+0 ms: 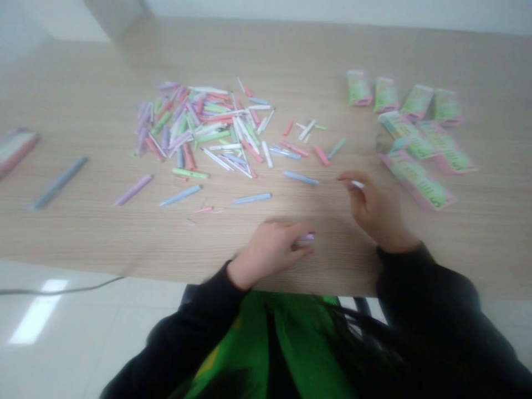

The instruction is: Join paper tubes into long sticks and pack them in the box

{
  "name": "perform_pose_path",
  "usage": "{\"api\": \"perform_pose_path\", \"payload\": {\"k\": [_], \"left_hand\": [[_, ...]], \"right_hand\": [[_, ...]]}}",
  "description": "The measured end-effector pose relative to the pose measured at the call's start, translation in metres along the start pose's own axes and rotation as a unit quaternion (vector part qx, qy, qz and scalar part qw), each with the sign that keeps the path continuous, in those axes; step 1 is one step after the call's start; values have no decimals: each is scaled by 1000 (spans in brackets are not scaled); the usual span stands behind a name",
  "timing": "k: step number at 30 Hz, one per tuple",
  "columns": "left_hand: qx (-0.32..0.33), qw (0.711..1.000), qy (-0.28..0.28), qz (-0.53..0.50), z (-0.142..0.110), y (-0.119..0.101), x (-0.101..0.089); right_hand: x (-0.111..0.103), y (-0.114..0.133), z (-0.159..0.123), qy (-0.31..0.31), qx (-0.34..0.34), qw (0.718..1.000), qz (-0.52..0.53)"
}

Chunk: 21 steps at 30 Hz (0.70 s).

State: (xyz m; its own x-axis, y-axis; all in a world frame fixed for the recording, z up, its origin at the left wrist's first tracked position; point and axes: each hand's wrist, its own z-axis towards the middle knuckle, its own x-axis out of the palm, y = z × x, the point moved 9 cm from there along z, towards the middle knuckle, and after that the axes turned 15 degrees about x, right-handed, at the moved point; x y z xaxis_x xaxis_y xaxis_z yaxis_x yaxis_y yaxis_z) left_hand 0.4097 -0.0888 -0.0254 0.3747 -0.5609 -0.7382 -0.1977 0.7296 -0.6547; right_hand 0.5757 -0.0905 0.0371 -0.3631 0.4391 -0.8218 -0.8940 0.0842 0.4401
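Note:
My left hand [272, 249] is near the table's front edge, fingers curled round a purple pen piece [306, 237] whose end shows past the fingers. To its right, my right hand [376, 210] is raised a little over the table, thumb and fingers bent together around a small white piece [357, 183]. Motion blurs both hands somewhat. A blue pen tube [301, 178] lies just left of the right hand's fingertips. Another blue tube [252, 198] rests beyond the left hand. Further off is a large pile of purple, green, red and white pen parts [208, 122].
Several green and pink packets [419, 177] sit at the right. A purple tube [133, 190] and a blue-grey tube [60, 183] lie at the left, with a red and white box [16, 149] beyond. A cable [83, 291] runs below the table's front edge.

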Motion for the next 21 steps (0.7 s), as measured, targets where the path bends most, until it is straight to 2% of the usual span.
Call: {"api": "perform_pose_path", "payload": {"k": [2, 4, 9, 13, 17, 21], "left_hand": [[-2, 997, 43, 69, 5, -3, 6], [-11, 991, 67, 115, 9, -5, 9], [-61, 984, 57, 155, 14, 1, 6], [-98, 985, 15, 140, 10, 10, -1], [-93, 993, -56, 51, 4, 14, -10], [-82, 988, -130, -8, 0, 18, -22]], "right_hand": [[18, -21, 0, 74, 20, 990, -117], [30, -39, 2, 121, 44, 974, -189], [39, -61, 10, 145, 72, 962, -219], [39, -58, 8, 145, 68, 965, -209], [37, -56, 3, 155, 70, 965, -201], [27, -59, 2, 138, 108, 979, -104]]}}
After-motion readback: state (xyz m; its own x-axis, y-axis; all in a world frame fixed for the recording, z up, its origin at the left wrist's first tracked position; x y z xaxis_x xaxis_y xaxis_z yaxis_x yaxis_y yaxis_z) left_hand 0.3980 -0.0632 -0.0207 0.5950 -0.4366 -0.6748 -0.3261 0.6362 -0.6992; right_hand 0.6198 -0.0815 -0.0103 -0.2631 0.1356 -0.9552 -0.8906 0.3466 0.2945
